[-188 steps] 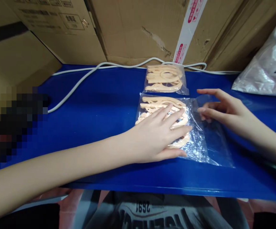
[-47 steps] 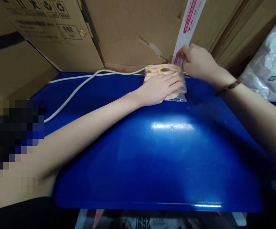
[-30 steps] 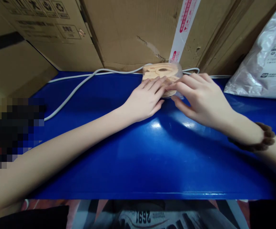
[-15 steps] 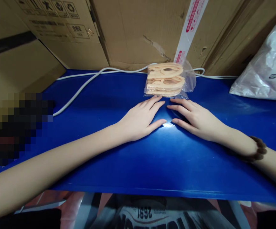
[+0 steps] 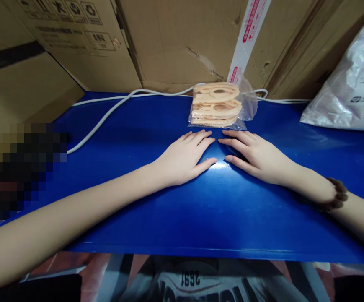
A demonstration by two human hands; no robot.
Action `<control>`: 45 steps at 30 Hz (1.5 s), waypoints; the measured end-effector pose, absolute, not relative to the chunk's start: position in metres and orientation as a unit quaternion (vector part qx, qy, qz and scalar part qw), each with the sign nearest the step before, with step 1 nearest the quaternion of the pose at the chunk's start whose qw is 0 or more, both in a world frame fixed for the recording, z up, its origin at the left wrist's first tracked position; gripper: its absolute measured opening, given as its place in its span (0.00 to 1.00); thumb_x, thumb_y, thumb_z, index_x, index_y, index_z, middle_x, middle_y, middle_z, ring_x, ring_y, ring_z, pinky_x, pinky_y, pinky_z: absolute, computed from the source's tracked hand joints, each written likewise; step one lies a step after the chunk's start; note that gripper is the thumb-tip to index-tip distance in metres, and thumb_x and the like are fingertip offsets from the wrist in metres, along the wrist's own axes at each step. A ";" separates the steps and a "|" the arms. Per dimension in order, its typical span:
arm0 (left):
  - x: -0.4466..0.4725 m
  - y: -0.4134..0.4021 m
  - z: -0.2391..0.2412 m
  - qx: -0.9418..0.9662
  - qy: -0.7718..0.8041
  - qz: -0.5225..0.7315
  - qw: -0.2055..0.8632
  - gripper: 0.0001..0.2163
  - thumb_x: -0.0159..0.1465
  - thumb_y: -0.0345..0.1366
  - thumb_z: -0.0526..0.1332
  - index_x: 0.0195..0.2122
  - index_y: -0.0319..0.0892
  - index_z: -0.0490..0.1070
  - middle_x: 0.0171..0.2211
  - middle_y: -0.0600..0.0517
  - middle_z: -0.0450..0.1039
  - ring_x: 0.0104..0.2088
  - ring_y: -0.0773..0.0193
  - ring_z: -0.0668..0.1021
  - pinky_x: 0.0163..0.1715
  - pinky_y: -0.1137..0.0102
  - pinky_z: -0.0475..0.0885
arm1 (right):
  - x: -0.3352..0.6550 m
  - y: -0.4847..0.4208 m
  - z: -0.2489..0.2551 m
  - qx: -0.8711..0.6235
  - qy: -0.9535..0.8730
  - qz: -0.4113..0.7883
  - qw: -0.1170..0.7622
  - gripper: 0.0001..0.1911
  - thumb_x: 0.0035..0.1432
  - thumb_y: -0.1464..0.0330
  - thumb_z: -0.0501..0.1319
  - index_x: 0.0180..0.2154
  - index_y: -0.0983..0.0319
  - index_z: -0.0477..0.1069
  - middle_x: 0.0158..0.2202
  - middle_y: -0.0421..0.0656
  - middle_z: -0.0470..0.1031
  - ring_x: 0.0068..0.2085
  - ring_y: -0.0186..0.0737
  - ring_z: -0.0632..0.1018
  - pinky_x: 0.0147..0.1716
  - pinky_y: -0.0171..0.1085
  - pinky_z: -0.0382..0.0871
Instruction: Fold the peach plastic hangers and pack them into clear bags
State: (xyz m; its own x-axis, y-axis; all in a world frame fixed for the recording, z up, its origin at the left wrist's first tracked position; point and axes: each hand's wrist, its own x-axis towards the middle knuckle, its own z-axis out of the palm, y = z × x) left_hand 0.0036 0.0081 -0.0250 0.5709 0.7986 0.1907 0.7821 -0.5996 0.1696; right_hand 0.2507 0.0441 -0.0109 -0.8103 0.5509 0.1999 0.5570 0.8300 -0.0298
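The bagged pale pieces (image 5: 217, 110) lie stacked at the back of the bench (image 5: 197, 218), just beyond both hands; their placing looks finished, with nothing evidently left; left hand (image 5: 183, 158) and right hand (image 5: 260, 158) rest empty, fingers apart.

So we've got 2 bare forearms (image 5: 106, 199) here, plus 1 chunky, dark brown band (image 5: 337, 195) wrapped round our right one. Our top (image 5: 172, 289) is grey, with 2691 (image 5: 190, 278) printed upside down from this angle and some big dark lettering (image 5: 197, 296), partly cut off.
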 end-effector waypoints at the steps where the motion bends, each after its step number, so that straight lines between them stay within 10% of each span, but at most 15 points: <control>1: 0.003 0.008 -0.025 0.886 0.446 0.125 0.032 0.26 0.75 0.48 0.52 0.67 0.34 0.63 0.70 0.39 0.61 0.69 0.46 0.66 0.69 0.52 0.60 | 0.251 0.044 -0.011 -0.291 -0.951 -0.017 0.100 0.27 0.72 0.56 0.51 0.63 0.64 0.69 0.65 0.60 0.68 0.63 0.61 0.73 0.58 0.62 0.69; 38: 0.002 0.009 -0.026 0.889 0.439 0.123 0.039 0.27 0.75 0.48 0.51 0.67 0.33 0.63 0.69 0.37 0.61 0.69 0.44 0.66 0.68 0.51 0.61 | 0.252 0.045 -0.013 -0.286 -0.953 -0.024 0.098 0.28 0.73 0.56 0.50 0.63 0.67 0.69 0.65 0.59 0.68 0.62 0.60 0.73 0.58 0.59 0.68; 45: 0.007 0.030 -0.004 0.878 0.399 0.264 -0.022 0.15 0.72 0.39 0.55 0.53 0.35 0.72 0.56 0.40 0.75 0.60 0.49 0.73 0.65 0.55 0.64 | 0.241 0.048 0.011 -0.285 -0.943 -0.020 0.169 0.20 0.71 0.63 0.54 0.59 0.63 0.70 0.60 0.55 0.73 0.58 0.54 0.76 0.55 0.52 0.72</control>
